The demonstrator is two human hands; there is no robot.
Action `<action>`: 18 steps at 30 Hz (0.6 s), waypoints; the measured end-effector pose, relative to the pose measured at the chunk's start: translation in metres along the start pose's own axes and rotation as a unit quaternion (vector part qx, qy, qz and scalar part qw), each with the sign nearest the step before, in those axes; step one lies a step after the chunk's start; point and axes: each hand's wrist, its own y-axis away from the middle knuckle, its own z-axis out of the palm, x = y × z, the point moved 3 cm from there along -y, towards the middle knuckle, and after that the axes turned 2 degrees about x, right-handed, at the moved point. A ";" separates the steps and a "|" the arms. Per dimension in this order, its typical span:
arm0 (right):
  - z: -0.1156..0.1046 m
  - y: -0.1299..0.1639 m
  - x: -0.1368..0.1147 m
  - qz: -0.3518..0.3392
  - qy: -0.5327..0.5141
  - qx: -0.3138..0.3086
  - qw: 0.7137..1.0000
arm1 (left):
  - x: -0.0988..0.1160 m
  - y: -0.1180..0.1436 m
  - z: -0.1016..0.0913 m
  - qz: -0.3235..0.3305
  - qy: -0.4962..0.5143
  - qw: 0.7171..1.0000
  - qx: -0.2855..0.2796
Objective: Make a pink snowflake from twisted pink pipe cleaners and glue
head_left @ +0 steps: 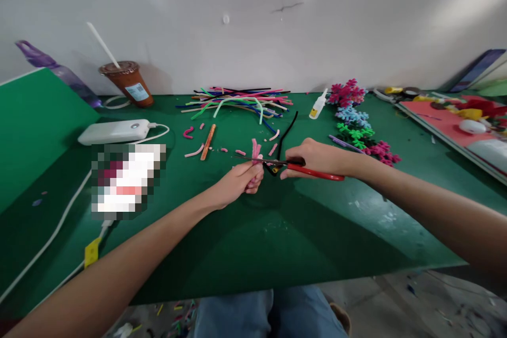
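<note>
Two hands meet over one pink pipe cleaner at the middle of the green table (245, 243).

The left hand (240, 182) is pinched around the pink pipe cleaner (255, 150), holding it upright. From the right, the right hand (319, 158) grips red-handled scissors (304, 168), blades lying crosswise against the stem. The only container, a cup (129, 82) with a straw, holds a brown drink far left.

Pink pipe cleaner pieces (255, 149) bunched upright, red-handled scissors (312, 170) — blades level across them
</note>
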 end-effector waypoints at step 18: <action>0.004 -0.005 0.058 0.250 0.108 0.101 0.957 | 0.009 0.000 -0.003 -0.022 0.139 0.989 0.049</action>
